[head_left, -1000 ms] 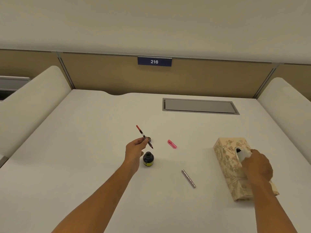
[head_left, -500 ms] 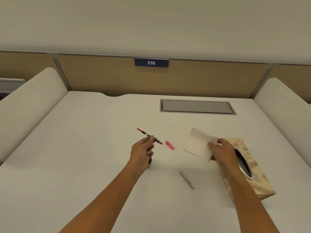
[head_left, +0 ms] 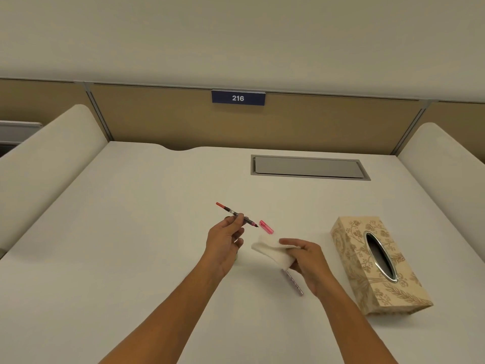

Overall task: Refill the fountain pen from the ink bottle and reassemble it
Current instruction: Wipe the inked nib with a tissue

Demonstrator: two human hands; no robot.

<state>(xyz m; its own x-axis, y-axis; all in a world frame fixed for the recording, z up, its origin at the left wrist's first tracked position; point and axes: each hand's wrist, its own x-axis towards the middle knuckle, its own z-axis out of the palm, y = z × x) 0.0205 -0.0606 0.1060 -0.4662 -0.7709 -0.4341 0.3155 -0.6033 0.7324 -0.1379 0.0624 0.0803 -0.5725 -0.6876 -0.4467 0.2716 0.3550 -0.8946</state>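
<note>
Mid-counter, my left hand (head_left: 223, 244) is pinching the pen's ink section (head_left: 237, 214), nib aimed toward the right edge. Right hand (head_left: 305, 258) has a folded tissue (head_left: 270, 249) gripped just beside it. Pink cap (head_left: 266, 227) lies near the nib; barrel (head_left: 296, 286) sits under my right hand, tissue box (head_left: 351, 248) toward the right edge.

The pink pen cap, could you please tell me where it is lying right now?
In the head view, the pink pen cap lies on the white desk near its centre, just right of the pen's nib and just beyond the tissue.
</note>
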